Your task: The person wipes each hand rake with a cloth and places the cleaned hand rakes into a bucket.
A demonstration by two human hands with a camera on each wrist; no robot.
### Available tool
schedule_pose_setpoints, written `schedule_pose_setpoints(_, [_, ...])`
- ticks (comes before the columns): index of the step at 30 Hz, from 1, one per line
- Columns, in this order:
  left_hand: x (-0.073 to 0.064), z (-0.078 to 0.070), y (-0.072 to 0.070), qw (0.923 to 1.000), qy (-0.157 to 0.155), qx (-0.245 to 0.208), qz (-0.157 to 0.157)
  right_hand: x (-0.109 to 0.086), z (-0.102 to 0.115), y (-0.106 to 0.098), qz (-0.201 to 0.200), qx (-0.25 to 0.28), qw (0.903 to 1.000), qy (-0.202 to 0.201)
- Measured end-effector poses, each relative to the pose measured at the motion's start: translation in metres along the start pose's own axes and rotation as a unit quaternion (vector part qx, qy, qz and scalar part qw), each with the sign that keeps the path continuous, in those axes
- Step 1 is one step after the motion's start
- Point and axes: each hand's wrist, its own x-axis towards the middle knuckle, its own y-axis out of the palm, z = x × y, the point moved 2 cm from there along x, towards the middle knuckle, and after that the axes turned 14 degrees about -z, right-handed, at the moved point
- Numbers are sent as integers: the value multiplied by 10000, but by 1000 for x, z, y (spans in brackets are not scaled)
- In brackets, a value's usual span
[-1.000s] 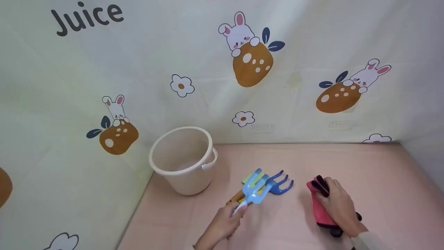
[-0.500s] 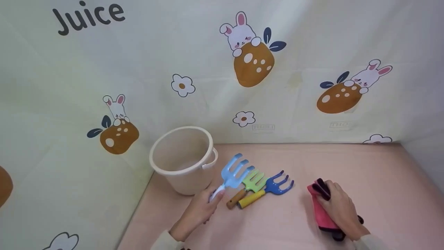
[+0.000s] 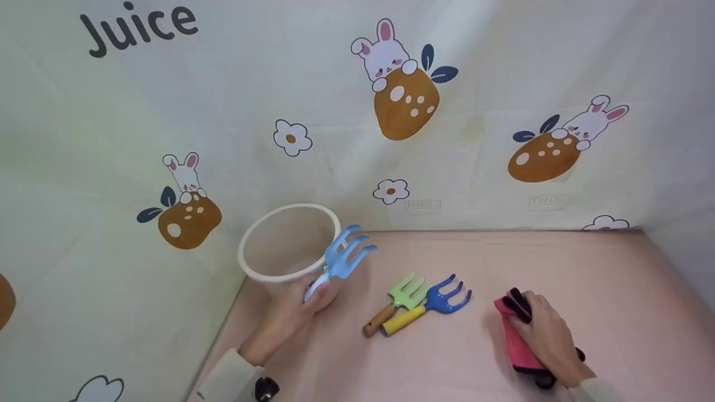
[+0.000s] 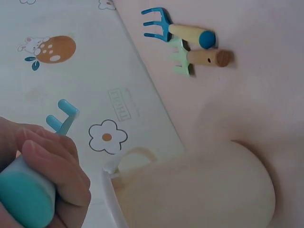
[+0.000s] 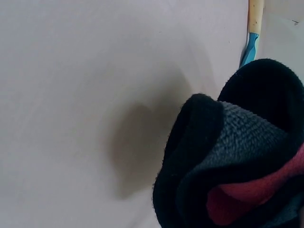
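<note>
My left hand grips the white handle of a light blue garden hand fork, its tines pointing up and to the right. The hand is in front of a cream bucket, and the fork overlaps the bucket's right rim in the head view. In the left wrist view the handle's turquoise end sticks out of the fist. On the right, my right hand holds a bunched pink cloth with dark edging; the right wrist view shows its grey fuzzy inner side.
A green hand fork with a wooden handle and a dark blue one with a yellow handle lie side by side on the pink tabletop. A printed sheet rises behind and along the left.
My left hand has carried the light blue fork left and upward from above the other two forks to the bucket. The right hand with the cloth has barely shifted.
</note>
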Motion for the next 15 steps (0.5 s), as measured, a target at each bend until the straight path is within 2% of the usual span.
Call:
schedule_pose_setpoints(3, [4,3,-11,9987,-48,370,-345,0,0,0,-38,28,10000,-20])
schedule_pose_setpoints(5, [8,5,-18,9976,-191,490,-440,0,0,-1,-47,21,10000,-31])
schedule_pose_setpoints(10, [19,12,-32,9936,-501,903,-448,0,0,-1,-171,93,9998,-106])
schedule_pose_setpoints(15, [30,24,-44,9900,-578,1195,-474,0,1,-1,-178,127,9997,-112])
